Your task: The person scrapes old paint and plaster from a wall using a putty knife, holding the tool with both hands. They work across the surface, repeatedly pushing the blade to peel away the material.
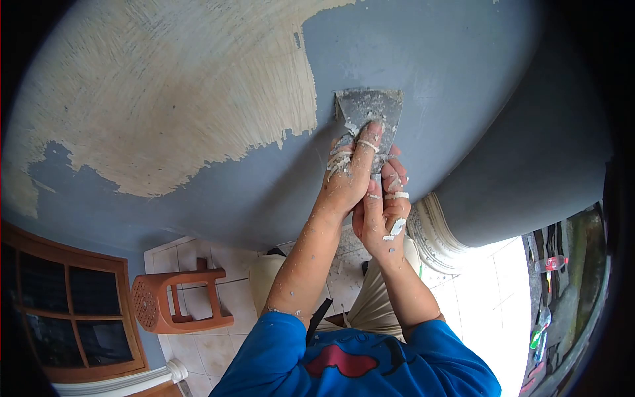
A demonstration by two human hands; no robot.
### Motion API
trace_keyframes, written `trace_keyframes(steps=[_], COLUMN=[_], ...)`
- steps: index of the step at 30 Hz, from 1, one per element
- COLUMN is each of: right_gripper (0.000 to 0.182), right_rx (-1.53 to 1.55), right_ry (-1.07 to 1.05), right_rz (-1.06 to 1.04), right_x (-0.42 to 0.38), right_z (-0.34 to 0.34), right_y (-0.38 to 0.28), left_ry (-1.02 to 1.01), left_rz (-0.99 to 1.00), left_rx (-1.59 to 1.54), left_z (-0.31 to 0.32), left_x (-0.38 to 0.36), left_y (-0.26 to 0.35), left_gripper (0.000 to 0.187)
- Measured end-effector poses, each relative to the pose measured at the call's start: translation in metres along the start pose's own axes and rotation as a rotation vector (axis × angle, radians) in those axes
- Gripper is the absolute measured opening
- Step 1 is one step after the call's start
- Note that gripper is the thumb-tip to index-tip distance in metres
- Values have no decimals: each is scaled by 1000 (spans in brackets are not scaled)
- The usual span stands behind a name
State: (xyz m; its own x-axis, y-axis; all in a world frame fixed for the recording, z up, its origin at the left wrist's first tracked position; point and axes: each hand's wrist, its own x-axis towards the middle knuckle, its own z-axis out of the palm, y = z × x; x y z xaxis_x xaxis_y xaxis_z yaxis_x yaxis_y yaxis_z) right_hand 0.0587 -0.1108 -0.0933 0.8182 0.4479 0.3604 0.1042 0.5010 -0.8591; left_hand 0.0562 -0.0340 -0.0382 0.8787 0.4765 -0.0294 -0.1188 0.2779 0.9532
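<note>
A wide-bladed paint scraper, dusted with pale flakes, lies with its blade up against the blue-grey wall. My left hand is closed around the lower blade, thumb pressed on its face. Just below it, my right hand is closed around the scraper's handle, which is mostly hidden by the fingers. Paint chips and peeled strips cling to both hands and forearms. Left of the blade, a large area of bare, cream-coloured wall with ragged paint edges shows.
A rounded grey column with a cream ringed base stands at the right. On the tiled floor at the left is an orange plastic stool, near a wooden-framed window. Litter, including a bottle, lies at far right.
</note>
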Motion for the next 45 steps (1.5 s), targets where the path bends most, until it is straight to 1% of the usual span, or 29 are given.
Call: trace_keyframes(steps=[3,4,6,8,10,12,13,15,17,18,20,23,25,28,31,34,37,45], right_gripper=[34,33,34,33,33,32,33,34,38,39,39,38,38,35,35,30,32,28], right_rx=[52,-55,-156,-143,-103,0,-15,-47,-148,-278,-343,-406,-375,-374,-396,-327,-258,-246], right_ry=[60,81,44,36,-9,-43,-68,-144,-143,-234,-220,-188,-152,-195,-204,-177,-182,-190], right_rz=[11,-154,-136,-277,-160,-102,-13,161,265,331,229,149,142,174,-55,6,133,243], right_x=[12,22,37,52,52,43,32,9,-11,-13,-23,-25,-22,-18,-18,-20,-16,-12], right_z=[9,13,19,25,22,17,11,-1,-10,-15,-19,-13,-8,-10,-12,-9,-8,-6], right_y=[-14,-19,-42,-46,-59,-57,-52,-44,-13,-13,11,17,15,18,29,27,22,13], left_ry=[-3,-10,-55,-84,-97,-104,-111,20,155,200,296,286,297,321,351,367,366,360], left_rz=[58,127,184,218,249,219,199,153,77,38,-21,-4,7,12,22,26,36,65], left_rx=[-15,-30,-13,-22,-55,-33,-22,-27,-101,-128,-185,-155,-177,-174,-187,-159,-96,-92], left_z=[9,12,16,22,28,22,16,2,-10,-14,-20,-26,-26,-25,-26,-25,-27,-25], left_x=[4,7,11,10,8,5,3,-8,-21,-26,-32,-32,-28,-26,-26,-27,-25,-25], left_y=[23,29,51,68,82,67,53,15,-15,-25,-37,-41,-39,-40,-42,-41,-40,-33], left_gripper=[46,46,46,46,47,47,48,49,49,49,49,48,48,48,49,50,52,49])
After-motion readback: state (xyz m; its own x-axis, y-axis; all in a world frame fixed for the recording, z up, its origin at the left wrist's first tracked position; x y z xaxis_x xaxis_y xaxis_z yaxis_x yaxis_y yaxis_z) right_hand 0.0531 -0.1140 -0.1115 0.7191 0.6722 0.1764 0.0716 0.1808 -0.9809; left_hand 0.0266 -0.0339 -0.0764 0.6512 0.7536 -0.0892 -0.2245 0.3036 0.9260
